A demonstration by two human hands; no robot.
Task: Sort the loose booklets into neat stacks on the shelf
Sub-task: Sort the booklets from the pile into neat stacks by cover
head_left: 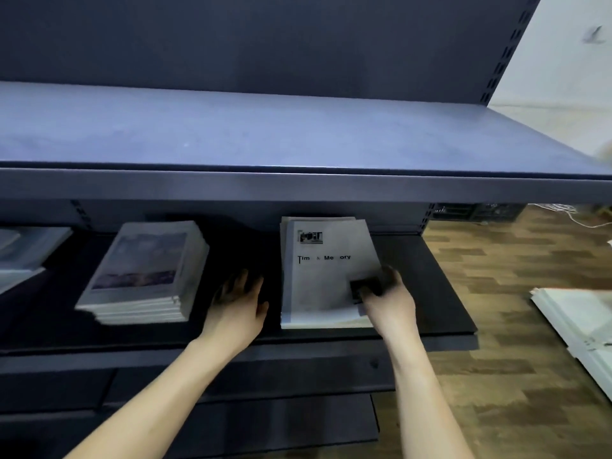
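Observation:
On the dark lower shelf (pixel 440 293) lies a stack of white booklets. Its top booklet (pixel 321 279), titled "Time & Memory", sits slightly skewed to the right. My right hand (pixel 387 296) grips that top booklet at its lower right corner, thumb on the cover. My left hand (pixel 240 303) rests flat on the bare shelf just left of this stack, fingers straight, holding nothing. A second stack of booklets with a picture cover (pixel 145 270) lies tilted further left. A third stack (pixel 23 253) is cut off at the left edge.
A wide blue-grey upper shelf (pixel 265 134) overhangs the lower one, close above the stacks. Right of the shelving is wooden floor (pixel 496 326) with white panels (pixel 583 323) lying on it. More dark shelves sit below.

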